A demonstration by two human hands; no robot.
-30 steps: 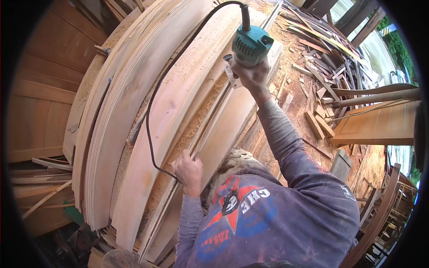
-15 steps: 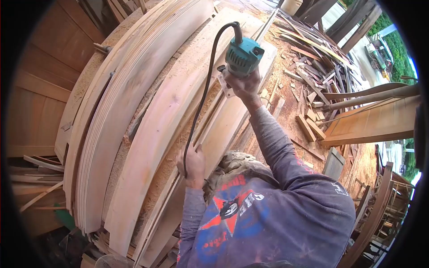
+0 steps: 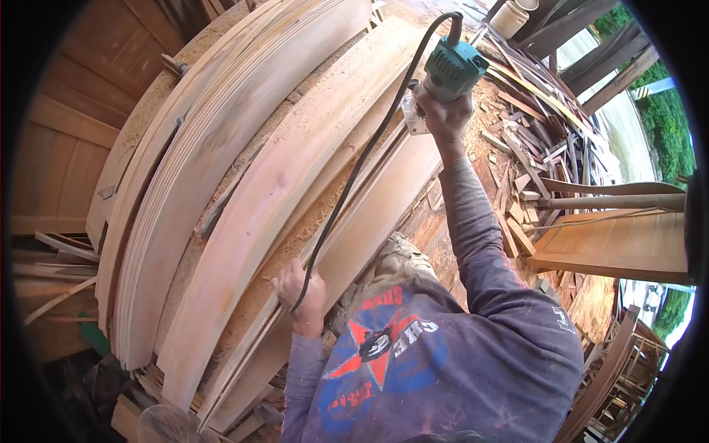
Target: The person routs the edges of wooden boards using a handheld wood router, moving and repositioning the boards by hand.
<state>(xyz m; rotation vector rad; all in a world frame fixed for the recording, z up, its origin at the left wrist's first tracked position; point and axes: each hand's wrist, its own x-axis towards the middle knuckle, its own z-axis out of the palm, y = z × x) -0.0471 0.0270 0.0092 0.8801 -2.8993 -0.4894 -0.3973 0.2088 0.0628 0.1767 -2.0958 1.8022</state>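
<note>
My right hand (image 3: 446, 117) is closed around a teal trim router (image 3: 455, 68), whose clear base plate sits at the edge of a long pale curved board (image 3: 384, 188). A black power cord (image 3: 362, 155) loops from the router's top down to my left hand (image 3: 301, 294). The fingers of my left hand are curled around the cord, close to the edges of the long boards. Whether the router bit touches wood is hidden.
More curved boards (image 3: 273, 170) lie side by side to the left, next to a stack of thin curved planks (image 3: 199, 162). Sawdust covers the surfaces between them. Scrap wood (image 3: 528, 140) is heaped at the right, and a wooden panel (image 3: 613, 244) juts in there.
My right hand and the router have moved up and to the right, farther along the board. My left hand stays on the cord, shifting slightly. The view has turned a little.
</note>
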